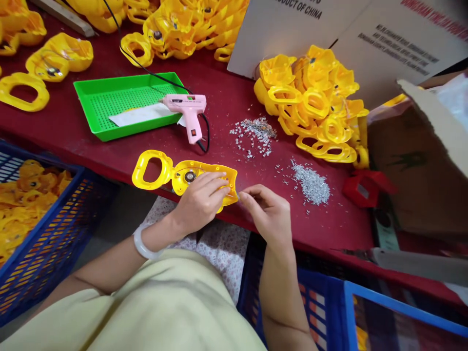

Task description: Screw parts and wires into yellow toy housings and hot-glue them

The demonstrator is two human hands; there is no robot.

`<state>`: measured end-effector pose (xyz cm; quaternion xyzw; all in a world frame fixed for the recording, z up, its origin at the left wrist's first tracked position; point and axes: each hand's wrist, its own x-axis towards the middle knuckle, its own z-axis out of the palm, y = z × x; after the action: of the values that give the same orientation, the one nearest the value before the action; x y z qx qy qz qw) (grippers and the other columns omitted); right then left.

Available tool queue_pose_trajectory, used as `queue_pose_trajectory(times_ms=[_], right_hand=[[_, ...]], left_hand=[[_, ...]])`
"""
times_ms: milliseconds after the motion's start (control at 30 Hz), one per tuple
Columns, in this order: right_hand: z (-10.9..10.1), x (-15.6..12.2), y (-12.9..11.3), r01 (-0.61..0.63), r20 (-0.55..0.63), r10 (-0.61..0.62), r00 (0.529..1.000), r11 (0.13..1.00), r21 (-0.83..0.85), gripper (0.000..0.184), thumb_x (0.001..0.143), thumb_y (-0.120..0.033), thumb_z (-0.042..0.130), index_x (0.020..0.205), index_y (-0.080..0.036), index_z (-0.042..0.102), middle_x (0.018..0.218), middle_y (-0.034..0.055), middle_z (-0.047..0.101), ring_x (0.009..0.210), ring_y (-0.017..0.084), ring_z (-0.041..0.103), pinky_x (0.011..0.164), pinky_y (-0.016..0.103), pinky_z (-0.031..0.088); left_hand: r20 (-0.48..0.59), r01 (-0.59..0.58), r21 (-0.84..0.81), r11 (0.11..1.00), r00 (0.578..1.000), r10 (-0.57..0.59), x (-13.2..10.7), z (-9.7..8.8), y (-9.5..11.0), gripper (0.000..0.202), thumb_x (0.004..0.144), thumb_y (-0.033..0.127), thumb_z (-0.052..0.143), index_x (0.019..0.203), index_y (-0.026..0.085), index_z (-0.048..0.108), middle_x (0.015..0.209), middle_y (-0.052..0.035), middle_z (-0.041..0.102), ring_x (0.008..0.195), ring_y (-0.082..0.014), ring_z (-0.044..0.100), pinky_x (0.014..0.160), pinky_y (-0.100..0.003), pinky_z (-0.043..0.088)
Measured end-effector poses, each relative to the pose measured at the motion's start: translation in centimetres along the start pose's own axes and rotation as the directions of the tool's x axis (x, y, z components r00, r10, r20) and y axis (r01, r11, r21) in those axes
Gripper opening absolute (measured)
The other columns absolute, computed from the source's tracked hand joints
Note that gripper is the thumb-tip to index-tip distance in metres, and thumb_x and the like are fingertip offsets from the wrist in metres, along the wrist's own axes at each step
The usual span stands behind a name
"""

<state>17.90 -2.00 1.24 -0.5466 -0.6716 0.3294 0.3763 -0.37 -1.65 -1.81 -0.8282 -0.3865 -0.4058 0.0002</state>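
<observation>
A yellow plastic shell with a loop handle point(161, 171) lies at the front edge of the dark red table point(226, 102), a small round metal part set in its middle. My left hand point(201, 200) rests on the shell's right half, fingers curled over it and holding it down. My right hand point(266, 209) is beside the shell's right edge, thumb and forefinger pinched together on something tiny that I cannot make out. Two heaps of small silvery screws point(310, 183) lie just right of my hands.
A pink glue gun point(188, 112) lies by a green tray point(124, 102). Piles of yellow shells point(314, 102) sit at the right and along the back. A blue crate point(40, 229) of shells stands at the left, cardboard boxes point(420, 161) at the right, a red tool point(365, 187) nearby.
</observation>
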Motion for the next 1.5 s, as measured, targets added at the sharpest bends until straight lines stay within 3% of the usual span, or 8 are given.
queue_pose_trajectory(times_ms=[267, 533, 767, 933, 1033, 1267, 1400, 1500], right_hand=[[1.2, 0.8, 2.1, -0.242, 0.026, 0.246, 0.969, 0.923, 0.3, 0.024, 0.083, -0.043, 0.065, 0.078, -0.02, 0.064, 0.062, -0.0037, 0.057, 0.051, 0.008, 0.05, 0.05, 0.022, 0.042], [0.7, 6.2, 1.2, -0.235, -0.085, 0.256, 0.963, 0.951, 0.2, 0.027, 0.079, -0.044, 0.068, 0.085, -0.018, 0.066, 0.076, 0.0025, 0.069, 0.065, 0.011, 0.061, 0.058, 0.024, 0.051], [7.1, 15.6, -1.1, -0.249, 0.267, 0.194, 0.944, 0.949, 0.191, 0.04, 0.072, -0.048, 0.075, 0.093, -0.015, 0.067, 0.088, 0.0075, 0.073, 0.079, 0.016, 0.069, 0.072, 0.03, 0.058], [11.3, 18.1, -1.7, -0.409, 0.467, 0.252, 0.848, 0.871, 0.273, 0.042, 0.067, -0.049, 0.078, 0.085, -0.014, 0.065, 0.078, 0.0078, 0.072, 0.067, 0.015, 0.067, 0.059, 0.026, 0.056], [12.5, 18.5, -1.5, -0.447, 0.492, 0.239, 0.837, 0.817, 0.364, 0.041, 0.062, -0.045, 0.081, 0.081, -0.015, 0.062, 0.07, 0.0034, 0.067, 0.058, 0.011, 0.061, 0.054, 0.024, 0.054], [10.4, 17.0, -3.6, -0.472, 0.538, 0.208, 0.817, 0.777, 0.417, 0.032, 0.061, -0.037, 0.076, 0.082, -0.017, 0.063, 0.071, 0.0007, 0.062, 0.051, 0.006, 0.043, 0.039, 0.019, 0.034], [8.2, 15.1, -4.4, -0.502, 0.651, 0.202, 0.732, 0.805, 0.315, 0.03, 0.069, -0.038, 0.072, 0.09, -0.017, 0.067, 0.05, -0.0035, 0.048, 0.042, 0.006, 0.029, 0.037, 0.022, 0.016], [7.5, 14.1, -4.2, -0.524, 0.723, 0.223, 0.654, 0.822, 0.221, 0.028, 0.07, -0.04, 0.071, 0.088, -0.018, 0.068, 0.047, -0.0031, 0.047, 0.04, 0.007, 0.027, 0.038, 0.024, 0.016]], left_hand=[[0.088, -0.066, 0.009, 0.998, 0.994, 0.065, 1.6, 0.8, -0.8, 0.019, 0.094, 0.01, 0.046, 0.09, 0.008, 0.064, 0.117, -0.0149, 0.067, 0.123, -0.0271, 0.057, 0.109, -0.045, 0.046], [0.106, 0.004, 0.049, 0.999, 0.994, -0.009, 1.3, 0.7, -0.7, 0.023, 0.095, 0.009, 0.04, 0.093, 0.008, 0.063, 0.11, -0.0143, 0.069, 0.103, -0.0222, 0.067, 0.108, -0.046, 0.047], [0.038, 0.125, 0.167, 0.978, 0.99, -0.133, -0.7, -3.2, -2.7, 0.022, 0.094, 0.008, 0.041, 0.094, 0.008, 0.063, 0.112, -0.0149, 0.069, 0.105, -0.0225, 0.067, 0.105, -0.045, 0.05], [0.009, 0.243, 0.243, 0.939, 0.967, -0.253, -2.4, -6.7, -5.9, 0.022, 0.094, 0.007, 0.041, 0.086, 0.011, 0.061, 0.109, -0.0133, 0.07, 0.108, -0.0217, 0.066, 0.106, -0.046, 0.049], [-0.065, 0.3, 0.291, 0.909, 0.954, -0.294, -3.0, -8.0, -7.3, 0.021, 0.096, 0.01, 0.042, 0.088, 0.01, 0.061, 0.109, -0.0141, 0.071, 0.105, -0.0215, 0.068, 0.105, -0.047, 0.05], [-0.168, 0.395, 0.291, 0.871, 0.918, -0.36, -3.4, -9.0, -9.1, 0.018, 0.096, 0.011, 0.045, 0.089, 0.01, 0.061, 0.106, -0.0123, 0.072, 0.104, -0.0207, 0.068, 0.104, -0.044, 0.051], [-0.255, 0.469, 0.271, 0.841, 0.877, -0.407, -3.5, -8.8, -9.6, 0.015, 0.096, 0.014, 0.047, 0.094, 0.011, 0.062, 0.107, -0.0109, 0.073, 0.1, -0.0202, 0.07, 0.102, -0.043, 0.053], [-0.295, 0.502, 0.261, 0.824, 0.855, -0.427, -3.5, -8.5, -9.8, 0.015, 0.095, 0.013, 0.047, 0.095, 0.012, 0.062, 0.103, -0.0087, 0.074, 0.098, -0.0197, 0.07, 0.099, -0.042, 0.054]])
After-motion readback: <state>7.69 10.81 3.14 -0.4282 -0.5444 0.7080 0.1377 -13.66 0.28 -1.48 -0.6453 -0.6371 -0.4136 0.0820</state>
